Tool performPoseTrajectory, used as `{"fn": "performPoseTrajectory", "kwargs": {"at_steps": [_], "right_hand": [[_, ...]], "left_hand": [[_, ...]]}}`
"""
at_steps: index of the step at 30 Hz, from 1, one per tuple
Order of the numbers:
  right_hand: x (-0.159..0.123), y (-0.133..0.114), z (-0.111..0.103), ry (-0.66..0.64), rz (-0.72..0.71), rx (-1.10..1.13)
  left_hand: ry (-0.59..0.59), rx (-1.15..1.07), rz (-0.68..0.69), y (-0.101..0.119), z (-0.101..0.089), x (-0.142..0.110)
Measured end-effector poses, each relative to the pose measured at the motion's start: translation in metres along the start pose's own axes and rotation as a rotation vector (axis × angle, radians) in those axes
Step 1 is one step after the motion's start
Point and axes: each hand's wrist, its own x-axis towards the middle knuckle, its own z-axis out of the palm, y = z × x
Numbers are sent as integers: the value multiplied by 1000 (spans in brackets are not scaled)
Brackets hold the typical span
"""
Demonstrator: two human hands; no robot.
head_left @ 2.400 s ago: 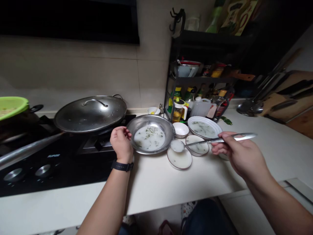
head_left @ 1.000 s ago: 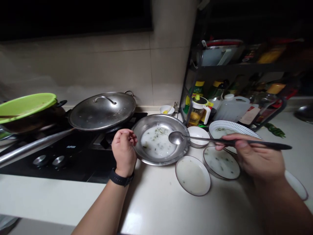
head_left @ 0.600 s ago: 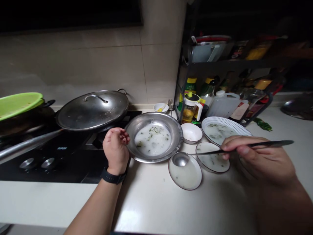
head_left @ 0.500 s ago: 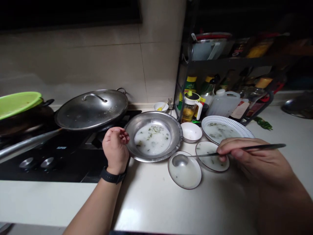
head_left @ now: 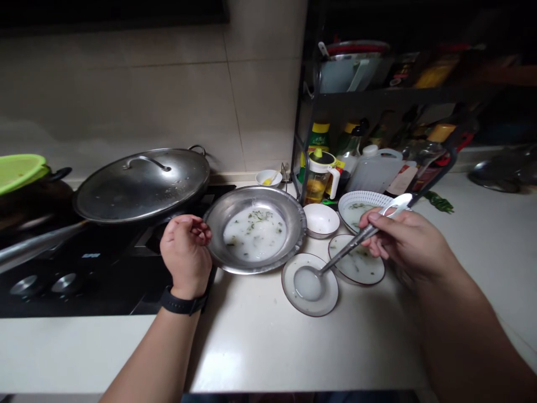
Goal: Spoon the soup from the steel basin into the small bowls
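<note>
My right hand point(head_left: 403, 238) grips a metal ladle point(head_left: 348, 250) by its handle. The ladle's cup, holding cloudy white liquid, is at a small dark-rimmed bowl point(head_left: 289, 288). Behind the handle sits a second dark-rimmed bowl point(head_left: 358, 271) of white soup with green bits, partly hidden by my hand. My left hand point(head_left: 187, 249), its fingers curled in and nothing visible in them, is beside the left rim of a wide steel basin point(head_left: 293, 210). White soup point(head_left: 255, 232) with chopped greens lies in the basin.
A lidded wok point(head_left: 142, 184) stands on the black stove point(head_left: 104, 280) at left, near a pot with a green basin point(head_left: 20, 172) on top. A small white bowl point(head_left: 321, 218), a striped bowl point(head_left: 364, 197) and an oil jug point(head_left: 319, 176) stand near the shelf rack point(head_left: 373, 98).
My right hand has turned the ladle: its handle now slopes up toward the shelf, and its cup shows white liquid. The camera view has shifted slightly right.
</note>
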Motion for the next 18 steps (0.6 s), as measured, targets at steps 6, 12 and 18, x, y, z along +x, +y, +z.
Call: {"fn": "performPoseTrajectory", "kwargs": {"at_steps": [6,12,18], "right_hand": [[-2,-5,-1,55,-11,116],[-6,-13,8,245,-64,166],[-1,-19,20,448,-134,146]], "left_hand": [[8,-26,3,1,0,-1],[-9,-10,4,1,1,-2],[-15,-6,10,1,0,-2]]}}
